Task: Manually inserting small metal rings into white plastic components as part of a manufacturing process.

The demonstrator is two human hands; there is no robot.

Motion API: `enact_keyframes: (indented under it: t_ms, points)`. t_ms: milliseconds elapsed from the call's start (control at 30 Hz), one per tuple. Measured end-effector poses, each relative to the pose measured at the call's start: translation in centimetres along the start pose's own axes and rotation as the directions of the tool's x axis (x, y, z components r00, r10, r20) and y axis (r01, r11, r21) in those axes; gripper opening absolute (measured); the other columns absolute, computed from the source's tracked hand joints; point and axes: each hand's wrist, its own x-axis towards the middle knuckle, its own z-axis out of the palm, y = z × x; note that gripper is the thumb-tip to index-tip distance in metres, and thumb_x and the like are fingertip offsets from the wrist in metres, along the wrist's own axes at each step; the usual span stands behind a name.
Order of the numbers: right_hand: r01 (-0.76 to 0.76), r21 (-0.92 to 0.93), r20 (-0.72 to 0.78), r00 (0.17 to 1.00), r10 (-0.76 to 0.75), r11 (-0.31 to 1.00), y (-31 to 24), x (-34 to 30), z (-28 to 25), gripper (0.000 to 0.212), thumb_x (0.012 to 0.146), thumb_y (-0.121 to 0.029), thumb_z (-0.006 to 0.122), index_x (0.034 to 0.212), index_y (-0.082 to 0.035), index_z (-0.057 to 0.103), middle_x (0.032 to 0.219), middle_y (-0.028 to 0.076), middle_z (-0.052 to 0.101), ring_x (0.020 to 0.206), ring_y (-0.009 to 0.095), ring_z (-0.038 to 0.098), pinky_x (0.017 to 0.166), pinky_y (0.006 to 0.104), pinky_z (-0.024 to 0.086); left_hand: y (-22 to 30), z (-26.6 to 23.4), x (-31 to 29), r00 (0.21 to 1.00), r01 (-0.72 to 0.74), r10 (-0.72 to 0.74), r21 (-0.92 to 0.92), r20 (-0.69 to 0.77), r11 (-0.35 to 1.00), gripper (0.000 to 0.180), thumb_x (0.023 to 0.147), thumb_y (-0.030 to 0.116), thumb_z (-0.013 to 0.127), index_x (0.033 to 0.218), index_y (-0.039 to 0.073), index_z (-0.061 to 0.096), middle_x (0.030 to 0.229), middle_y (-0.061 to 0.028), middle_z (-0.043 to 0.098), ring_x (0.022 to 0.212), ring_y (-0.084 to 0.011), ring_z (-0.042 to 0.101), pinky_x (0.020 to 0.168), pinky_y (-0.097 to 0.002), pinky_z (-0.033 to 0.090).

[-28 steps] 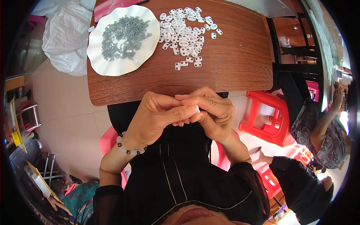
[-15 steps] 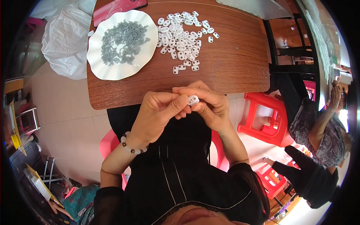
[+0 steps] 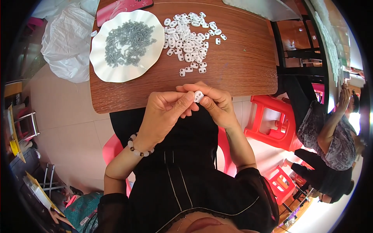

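Note:
A small white two-holed cord lock [image 3: 198, 96] is pinched between my two hands, just off the table's near edge. My left hand [image 3: 168, 110], with a beaded bracelet at the wrist, grips its left side between thumb and fingers. From the right, my right hand [image 3: 218, 105] presses thumb and forefinger on it. Whether a spring sits inside the piece is hidden. Beyond my hands lies a loose heap of similar white cord locks [image 3: 188, 47]. To its left, a wavy-rimmed white plate [image 3: 97, 62] holds many small grey metal springs [image 3: 134, 40].
The brown wooden table [image 3: 244, 70] stretches ahead, with a pink phone [image 3: 120, 11] at its far left. A white plastic bag [image 3: 64, 46] hangs at the left. Right of me stands a red stool [image 3: 268, 120], with a person [image 3: 330, 128] near it.
Both hands have moved slightly up and left with the cord lock. It has turned a little between my fingers, its holes now stacked more upright.

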Motion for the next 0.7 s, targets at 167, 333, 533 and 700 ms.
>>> enact_keyframes:
  t_ms: [167,333,533,700]
  points:
    - [-0.047,0.046,-0.016,0.999,0.048,0.998,0.19,-0.01,0.29,0.032,0.099,-0.015,0.05,0.126,-0.001,0.058,0.122,0.013,0.062,0.103,0.018,0.06,0.091,0.0314,0.047,-0.05,-0.29,0.18,1.0,-0.014,0.014,0.023,0.007,1.0,0.025,0.094,0.022,0.061,0.094,-0.001,0.072,0.077,-0.0049,0.068,0.066,-0.0049,0.056,0.06,-0.019,0.044]
    - [-0.038,0.058,-0.035,0.999,0.04,0.998,0.39,-0.05,0.46,0.031,0.098,-0.011,0.051,0.126,-0.001,0.058,0.119,0.011,0.064,0.104,0.017,0.06,0.092,0.0299,0.047,-0.17,-0.53,0.22,1.0,0.026,-0.026,-0.047,0.001,0.999,0.026,0.095,0.023,0.061,0.092,-0.001,0.071,0.077,-0.0043,0.067,0.066,-0.005,0.056,0.06,-0.0189,0.044]
    - [-0.05,0.09,-0.038,0.998,0.054,0.995,0.22,0.0,0.7,0.031,0.098,-0.01,0.05,0.126,0.0,0.058,0.119,0.012,0.063,0.105,0.018,0.06,0.093,0.0301,0.047,-0.45,-0.57,0.19,1.0,0.027,-0.028,-0.067,-0.007,0.997,0.026,0.094,0.023,0.061,0.091,-0.001,0.071,0.077,-0.0037,0.067,0.066,-0.0049,0.056,0.06,-0.0188,0.044]
    - [-0.069,0.083,-0.045,0.996,0.073,0.994,0.08,-0.02,0.76,0.031,0.098,-0.01,0.05,0.126,0.0,0.058,0.119,0.012,0.063,0.106,0.018,0.06,0.094,0.0305,0.046,-0.35,-0.38,0.13,1.0,0.011,-0.011,-0.023,-0.026,1.0,0.024,0.094,0.022,0.061,0.091,0.0,0.071,0.077,-0.0034,0.066,0.066,-0.0048,0.055,0.06,-0.0188,0.044]
